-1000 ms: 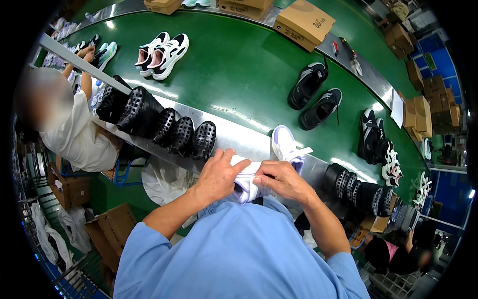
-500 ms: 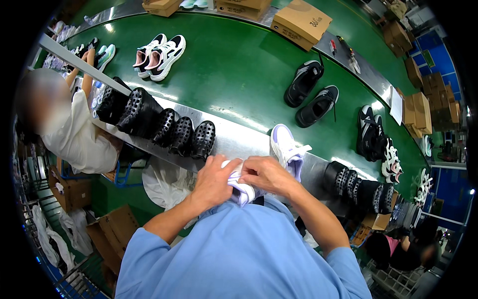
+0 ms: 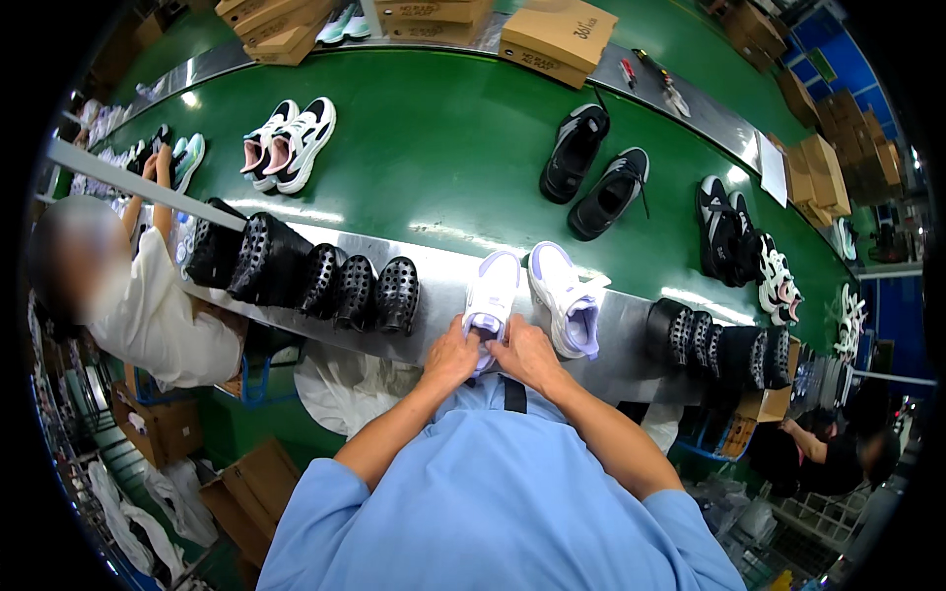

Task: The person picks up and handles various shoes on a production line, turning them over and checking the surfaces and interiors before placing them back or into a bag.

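Note:
A white and lilac sneaker rests on the metal ledge in front of me, its toe pointing away. My left hand grips the left side of its heel opening, with fingertips at the collar. On the opposite side of the collar, my right hand is closed with its thumb and fingers at the edge. What the fingertips do inside the opening is hard to make out. Just right of it stands the matching sneaker, with a pale loop or tag sticking out at its side, touched by neither hand.
Black perforated shoe forms line the ledge at left, and more forms at right. The green surface beyond carries black sneakers and a white-and-black pair. A cardboard shoebox lies farther back. A co-worker sits at left.
The sneaker in my hands has moved away from my body onto the ledge, beside its match, toe now pointing away. My hands shifted to its heel end. The whole view has turned slightly.

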Motion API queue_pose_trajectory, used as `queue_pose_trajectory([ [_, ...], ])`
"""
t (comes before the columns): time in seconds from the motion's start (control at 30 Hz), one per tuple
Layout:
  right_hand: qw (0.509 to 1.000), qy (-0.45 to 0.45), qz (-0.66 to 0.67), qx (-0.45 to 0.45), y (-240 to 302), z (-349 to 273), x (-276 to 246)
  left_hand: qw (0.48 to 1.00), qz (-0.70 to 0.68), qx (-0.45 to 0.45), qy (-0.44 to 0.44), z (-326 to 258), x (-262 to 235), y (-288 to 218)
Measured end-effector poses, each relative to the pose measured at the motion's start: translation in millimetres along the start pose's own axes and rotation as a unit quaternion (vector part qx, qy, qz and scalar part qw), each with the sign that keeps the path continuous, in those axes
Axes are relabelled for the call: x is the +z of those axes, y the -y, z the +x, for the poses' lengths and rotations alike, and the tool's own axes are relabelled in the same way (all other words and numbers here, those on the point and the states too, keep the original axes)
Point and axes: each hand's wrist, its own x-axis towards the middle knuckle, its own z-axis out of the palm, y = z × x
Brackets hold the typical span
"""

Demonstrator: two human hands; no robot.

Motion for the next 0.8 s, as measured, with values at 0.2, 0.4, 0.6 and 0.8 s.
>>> queue_pose_trajectory([
  [0.2, 0.984, 0.015, 0.179, 0.018, -11.4, -13.6, -10.7, 0.971, 0.239, 0.012, -0.011, -16.0, -28.2, -35.0],
  [0.4, 0.938, -0.335, 0.02, 0.091, -83.6, -41.9, -68.3, 0.947, 0.126, 0.295, -0.031, -35.3, -5.8, -72.2],
  [0.6, 0.952, -0.151, 0.184, 0.195, -79.6, -29.5, -25.2, 0.948, 0.184, 0.258, -0.038, 32.9, 70.2, -96.2],
  [0.8, 0.962, -0.257, 0.082, -0.039, -83.0, -23.5, -34.8, 0.959, 0.112, 0.26, 0.002, 32.4, 66.8, -88.7],
])
